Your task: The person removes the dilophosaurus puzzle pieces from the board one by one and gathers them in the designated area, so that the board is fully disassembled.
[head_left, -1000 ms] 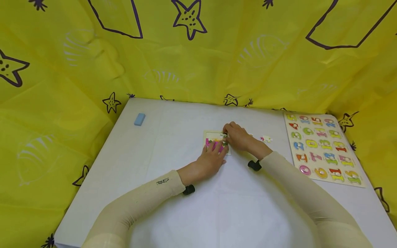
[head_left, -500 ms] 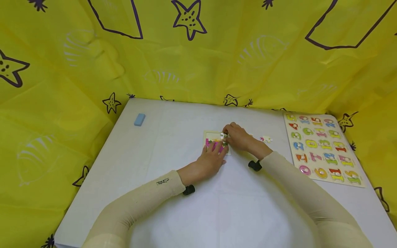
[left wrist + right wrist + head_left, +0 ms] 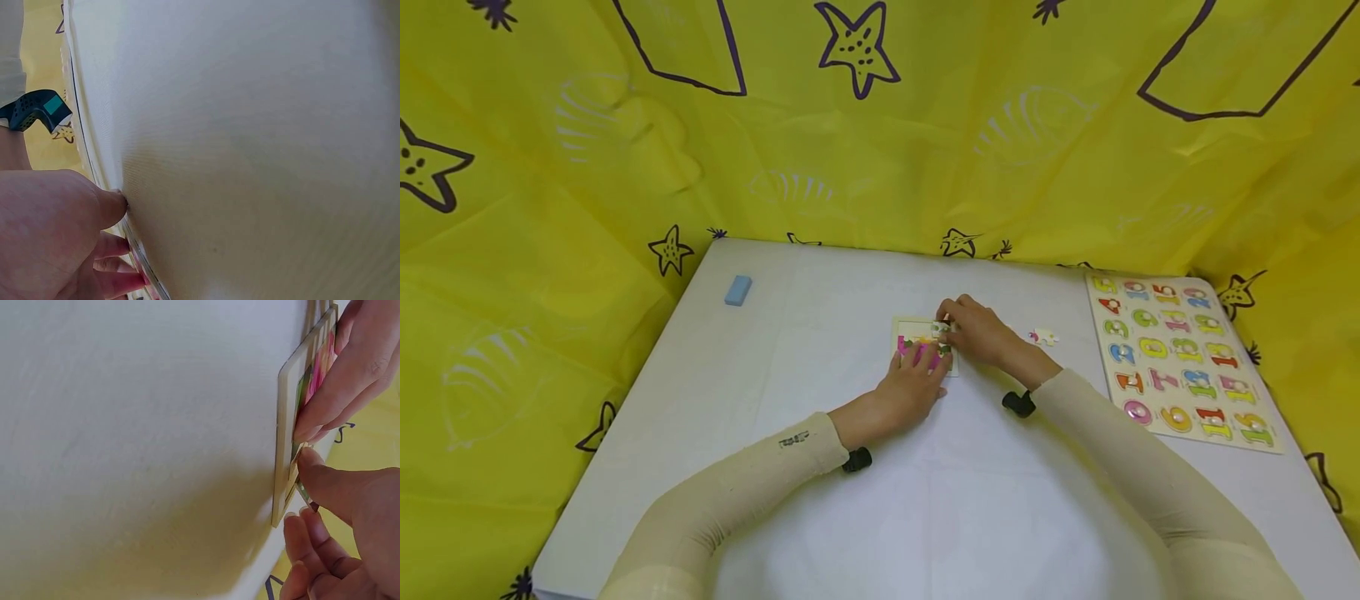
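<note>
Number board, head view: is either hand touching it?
No, the left hand and right hand are both at the small puzzle, with bare table showing between the right hand and the number board.

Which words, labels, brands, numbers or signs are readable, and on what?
Rectangular pale wooden number board:
"5"
"4"
"3"
"2"
"1"
"0"
"10"
"9"
"6"
"15"
"13"
"12"
"11"
"20"
"16"
The rest: too blurred to read.
Dark mark on beige fabric left sleeve: too small.
</note>
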The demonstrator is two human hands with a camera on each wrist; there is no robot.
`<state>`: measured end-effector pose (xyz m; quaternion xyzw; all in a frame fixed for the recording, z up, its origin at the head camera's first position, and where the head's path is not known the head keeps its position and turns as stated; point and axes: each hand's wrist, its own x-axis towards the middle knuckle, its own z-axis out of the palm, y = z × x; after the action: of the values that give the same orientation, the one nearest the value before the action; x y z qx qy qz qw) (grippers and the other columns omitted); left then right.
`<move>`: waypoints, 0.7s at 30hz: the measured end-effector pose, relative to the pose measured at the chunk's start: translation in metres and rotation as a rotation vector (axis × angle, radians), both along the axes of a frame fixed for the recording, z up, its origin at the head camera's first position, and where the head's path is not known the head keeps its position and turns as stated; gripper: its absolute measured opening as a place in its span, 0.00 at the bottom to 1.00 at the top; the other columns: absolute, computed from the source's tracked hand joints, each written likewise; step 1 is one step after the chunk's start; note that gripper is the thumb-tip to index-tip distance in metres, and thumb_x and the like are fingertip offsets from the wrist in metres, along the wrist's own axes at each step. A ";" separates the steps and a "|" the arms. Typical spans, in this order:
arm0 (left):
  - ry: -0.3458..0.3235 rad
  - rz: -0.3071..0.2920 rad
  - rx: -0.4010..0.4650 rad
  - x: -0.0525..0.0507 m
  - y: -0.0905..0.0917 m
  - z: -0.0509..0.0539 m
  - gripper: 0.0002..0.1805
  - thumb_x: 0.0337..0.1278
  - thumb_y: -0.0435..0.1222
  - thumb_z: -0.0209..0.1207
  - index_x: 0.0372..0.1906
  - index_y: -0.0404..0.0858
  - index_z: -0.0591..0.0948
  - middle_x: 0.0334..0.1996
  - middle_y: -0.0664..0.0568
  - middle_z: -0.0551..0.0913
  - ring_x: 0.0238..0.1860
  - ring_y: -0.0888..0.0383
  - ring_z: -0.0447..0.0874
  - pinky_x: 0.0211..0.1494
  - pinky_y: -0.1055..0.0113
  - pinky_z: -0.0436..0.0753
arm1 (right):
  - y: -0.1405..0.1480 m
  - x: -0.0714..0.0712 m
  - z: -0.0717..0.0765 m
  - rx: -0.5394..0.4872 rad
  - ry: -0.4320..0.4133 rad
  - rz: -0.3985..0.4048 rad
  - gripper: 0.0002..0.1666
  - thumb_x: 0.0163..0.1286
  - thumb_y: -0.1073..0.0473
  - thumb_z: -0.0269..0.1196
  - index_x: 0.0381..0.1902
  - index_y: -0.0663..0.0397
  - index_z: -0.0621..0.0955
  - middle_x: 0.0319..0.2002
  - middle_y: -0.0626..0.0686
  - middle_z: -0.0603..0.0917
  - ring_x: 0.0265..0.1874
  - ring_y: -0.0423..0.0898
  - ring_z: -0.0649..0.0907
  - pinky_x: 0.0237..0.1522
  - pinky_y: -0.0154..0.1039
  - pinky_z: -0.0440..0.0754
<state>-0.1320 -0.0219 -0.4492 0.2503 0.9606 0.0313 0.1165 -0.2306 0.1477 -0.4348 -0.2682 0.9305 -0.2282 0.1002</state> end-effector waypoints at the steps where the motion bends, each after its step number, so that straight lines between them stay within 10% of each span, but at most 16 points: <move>1: -0.001 0.000 0.002 0.000 0.000 0.000 0.33 0.85 0.50 0.46 0.85 0.45 0.59 0.84 0.44 0.56 0.84 0.38 0.52 0.81 0.40 0.62 | 0.000 0.000 0.000 -0.008 -0.008 -0.004 0.13 0.76 0.63 0.66 0.55 0.56 0.80 0.50 0.62 0.79 0.49 0.58 0.82 0.56 0.58 0.79; 21: 0.021 -0.005 0.008 0.000 0.000 -0.003 0.32 0.85 0.49 0.46 0.84 0.44 0.60 0.83 0.43 0.58 0.82 0.38 0.56 0.79 0.40 0.65 | 0.040 -0.007 0.013 -0.270 -0.045 -0.070 0.09 0.82 0.65 0.58 0.54 0.58 0.83 0.51 0.61 0.86 0.52 0.59 0.84 0.57 0.56 0.80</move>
<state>-0.1319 -0.0218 -0.4517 0.2536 0.9610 0.0320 0.1057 -0.2378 0.1879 -0.4216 -0.2414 0.8977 -0.3606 0.0762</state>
